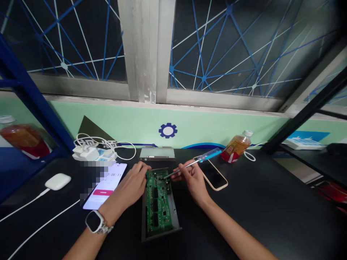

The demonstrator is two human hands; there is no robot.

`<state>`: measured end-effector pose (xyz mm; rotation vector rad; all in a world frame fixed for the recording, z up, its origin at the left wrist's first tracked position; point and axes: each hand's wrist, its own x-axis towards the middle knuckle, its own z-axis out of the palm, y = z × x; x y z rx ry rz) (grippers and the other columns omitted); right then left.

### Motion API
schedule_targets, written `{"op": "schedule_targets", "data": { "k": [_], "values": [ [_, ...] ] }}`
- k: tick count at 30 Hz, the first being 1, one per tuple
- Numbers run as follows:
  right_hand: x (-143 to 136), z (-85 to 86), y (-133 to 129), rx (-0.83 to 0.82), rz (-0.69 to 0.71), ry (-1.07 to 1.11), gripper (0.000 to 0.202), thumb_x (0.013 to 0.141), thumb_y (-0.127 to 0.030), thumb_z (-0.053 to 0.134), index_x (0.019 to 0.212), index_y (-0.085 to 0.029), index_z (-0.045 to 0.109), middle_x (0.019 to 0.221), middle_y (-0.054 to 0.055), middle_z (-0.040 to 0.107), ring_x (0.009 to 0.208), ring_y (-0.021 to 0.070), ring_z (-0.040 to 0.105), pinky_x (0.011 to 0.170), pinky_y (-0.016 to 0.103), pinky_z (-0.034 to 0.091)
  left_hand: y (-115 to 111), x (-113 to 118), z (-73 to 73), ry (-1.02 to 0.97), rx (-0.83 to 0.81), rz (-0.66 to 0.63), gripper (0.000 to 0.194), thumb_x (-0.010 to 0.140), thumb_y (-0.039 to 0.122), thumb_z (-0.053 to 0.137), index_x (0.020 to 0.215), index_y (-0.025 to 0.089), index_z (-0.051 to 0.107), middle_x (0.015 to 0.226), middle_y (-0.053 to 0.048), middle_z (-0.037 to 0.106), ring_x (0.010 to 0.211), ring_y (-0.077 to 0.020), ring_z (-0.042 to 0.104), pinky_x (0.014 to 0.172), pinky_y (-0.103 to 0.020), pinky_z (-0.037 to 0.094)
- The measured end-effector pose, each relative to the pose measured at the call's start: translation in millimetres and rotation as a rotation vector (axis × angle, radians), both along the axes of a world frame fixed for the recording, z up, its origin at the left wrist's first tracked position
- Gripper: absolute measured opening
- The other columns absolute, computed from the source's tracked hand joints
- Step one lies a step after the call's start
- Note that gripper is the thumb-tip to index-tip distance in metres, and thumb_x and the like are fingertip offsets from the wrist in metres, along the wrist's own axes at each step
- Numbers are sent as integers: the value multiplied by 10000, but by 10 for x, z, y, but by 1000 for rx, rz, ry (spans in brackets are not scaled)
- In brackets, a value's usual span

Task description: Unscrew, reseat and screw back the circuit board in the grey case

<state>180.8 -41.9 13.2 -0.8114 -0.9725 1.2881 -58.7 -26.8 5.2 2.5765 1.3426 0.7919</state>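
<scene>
A green circuit board (159, 202) lies in a grey metal tray (175, 213) on the dark table in front of me. My left hand (134, 186) is closed on the upper left edge of the board, its fingers bent at the corner. My right hand (192, 178) grips a screwdriver (208, 155) by its metal shaft. The clear blue handle points up and to the right. The screwdriver's tip reaches the upper part of the board, among small components; whether it sits on a screw is too small to tell.
Behind the board lies a flat metal cover (157, 153). A lit phone (104, 187) lies left of my left hand, a second phone (214, 175) beyond my right. A drink bottle (235, 146), a power strip (93, 154) with cables and a white charging case (58, 181) stand around.
</scene>
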Motion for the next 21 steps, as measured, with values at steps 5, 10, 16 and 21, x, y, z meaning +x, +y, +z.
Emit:
{"op": "schedule_targets", "data": {
  "k": [5, 10, 16, 21],
  "values": [
    [-20, -23, 5, 33, -8, -69, 357, 793, -433, 747, 868, -246, 453, 686, -29, 688, 521, 172, 670, 496, 285, 549, -79, 252, -104, 8, 34, 74, 320, 876, 30, 343, 1104, 160, 526, 1012, -108, 519, 964, -266, 520, 879, -459, 478],
    [-33, 118, 64, 145, -18, -266, 254, 855, -404, 687, 860, -240, 493, 712, -13, 689, 549, 159, 655, 526, 266, 509, -109, 500, -204, -77, 39, 79, 289, 897, 40, 350, 1095, 172, 513, 1024, -104, 514, 995, -271, 516, 963, -502, 437],
    [-119, 534, 310, 332, 106, -722, 128, 851, -286, 683, 809, -231, 576, 582, -26, 635, 512, 157, 573, 524, 264, 403, -99, 578, -206, -185, -46, -10, 325, 877, 15, 360, 1087, 202, 523, 1041, -89, 529, 1014, -262, 521, 959, -482, 454],
    [-236, 578, 462, 439, 188, -841, 141, 875, -241, 626, 761, -233, 544, 553, -37, 562, 486, 131, 478, 512, 258, 314, -86, 538, -219, -177, -77, 15, 291, 909, 61, 357, 1107, 196, 523, 1061, -103, 543, 1039, -275, 525, 954, -502, 451]
  ]
}}
